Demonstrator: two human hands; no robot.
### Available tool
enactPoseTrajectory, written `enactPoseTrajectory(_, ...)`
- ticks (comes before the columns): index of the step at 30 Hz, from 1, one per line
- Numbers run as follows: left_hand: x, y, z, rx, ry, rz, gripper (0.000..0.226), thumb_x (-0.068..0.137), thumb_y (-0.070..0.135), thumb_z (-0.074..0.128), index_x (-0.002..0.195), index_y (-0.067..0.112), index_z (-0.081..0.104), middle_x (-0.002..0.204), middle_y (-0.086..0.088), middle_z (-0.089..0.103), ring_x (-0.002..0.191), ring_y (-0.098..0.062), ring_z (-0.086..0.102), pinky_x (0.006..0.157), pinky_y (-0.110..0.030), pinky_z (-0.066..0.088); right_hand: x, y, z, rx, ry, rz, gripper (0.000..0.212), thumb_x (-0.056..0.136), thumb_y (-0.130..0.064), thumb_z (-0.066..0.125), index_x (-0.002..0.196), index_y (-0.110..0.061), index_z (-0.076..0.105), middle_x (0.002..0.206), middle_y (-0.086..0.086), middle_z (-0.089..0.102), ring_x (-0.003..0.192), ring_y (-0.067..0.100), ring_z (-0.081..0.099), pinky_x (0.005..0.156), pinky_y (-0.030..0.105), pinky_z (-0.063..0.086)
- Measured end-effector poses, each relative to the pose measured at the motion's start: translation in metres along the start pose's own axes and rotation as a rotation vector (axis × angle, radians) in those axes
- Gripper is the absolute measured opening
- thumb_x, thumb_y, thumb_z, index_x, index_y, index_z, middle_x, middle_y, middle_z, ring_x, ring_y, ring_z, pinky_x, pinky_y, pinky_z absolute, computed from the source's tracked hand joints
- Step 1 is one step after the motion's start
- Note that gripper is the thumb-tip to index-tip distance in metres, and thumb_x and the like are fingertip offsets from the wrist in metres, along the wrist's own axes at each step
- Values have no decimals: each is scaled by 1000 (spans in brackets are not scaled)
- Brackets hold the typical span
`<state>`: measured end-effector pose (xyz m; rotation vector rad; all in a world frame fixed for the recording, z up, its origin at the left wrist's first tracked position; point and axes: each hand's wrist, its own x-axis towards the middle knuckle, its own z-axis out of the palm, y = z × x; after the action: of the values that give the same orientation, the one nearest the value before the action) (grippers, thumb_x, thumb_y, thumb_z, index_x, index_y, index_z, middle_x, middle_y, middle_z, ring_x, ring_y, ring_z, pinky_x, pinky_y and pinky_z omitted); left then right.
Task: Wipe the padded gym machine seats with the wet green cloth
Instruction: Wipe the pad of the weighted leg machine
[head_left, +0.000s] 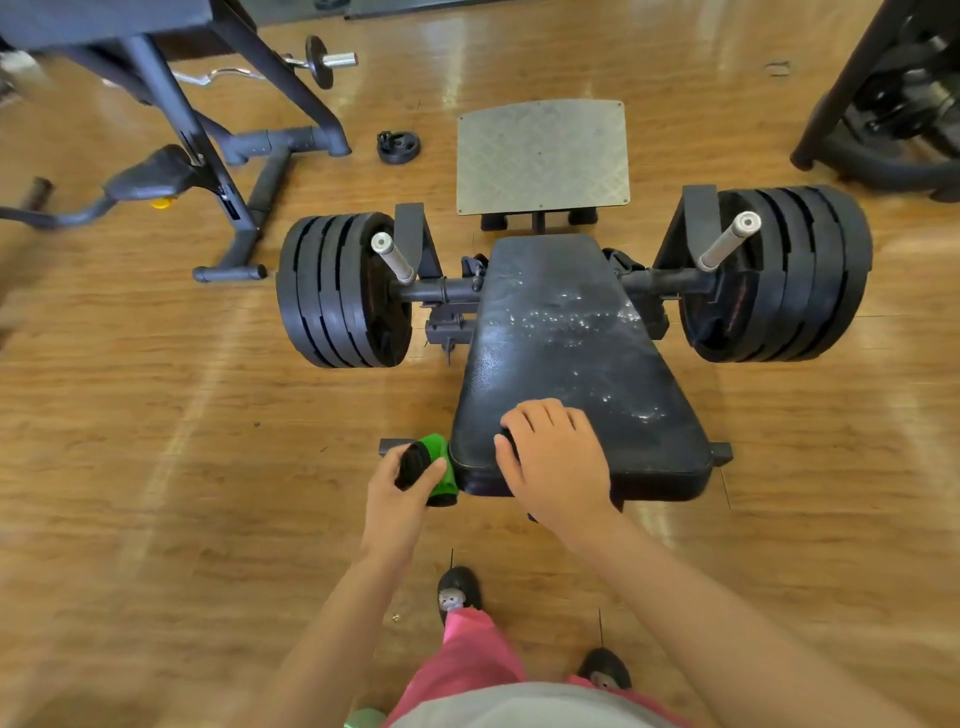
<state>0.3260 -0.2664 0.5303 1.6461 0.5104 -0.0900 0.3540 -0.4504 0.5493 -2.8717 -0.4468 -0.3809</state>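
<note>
Gripping the bunched green cloth (434, 449) w/ sth black in the same fist, the left hand (402, 491) sits at the near-left corner of the padded seat (566, 332), cloth right against the pad's edge. Right hand (556, 460) rests on that corner, fingers curled on top. Can't tell if it's grasping anything. Wet streaks glint across the seat's middle & right side, w/ weight plates (784, 275) stacked further right.

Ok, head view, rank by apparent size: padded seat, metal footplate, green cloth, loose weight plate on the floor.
1. padded seat
2. metal footplate
3. green cloth and loose weight plate: look alike; the cloth is nearer and partly hidden in the left hand, so unranked.
</note>
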Motion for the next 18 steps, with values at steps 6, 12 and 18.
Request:
enactPoseTrajectory(6,37,-2,10,-1,-38,-61,15,88,18,69,102,22,67,103,-8,69,101,-29,65,92,-55,51,-3,-1,9,-77,61,-10,29,95,-29,39,94,-16,65,93,2,63,83,24,58,70,36,49)
enactPoseTrajectory(12,78,4,25,-59,-59,-111,14,89,19,68,103,21,67,103,-8,70,104,-32,64,93,-55,51,-3,1,9,-65,99,-13,30,93,-29,42,95,-16,68,95,2,65,82,24,59,66,35,50)
enactPoseTrajectory(18,65,2,8,-114,-188,-150,13,90,13,65,98,23,67,106,-12,67,99,-28,65,82,-44,55,-3,0,9,-48,112,-8,31,92,-28,42,97,-15,70,96,1,66,83,24,61,66,35,50)
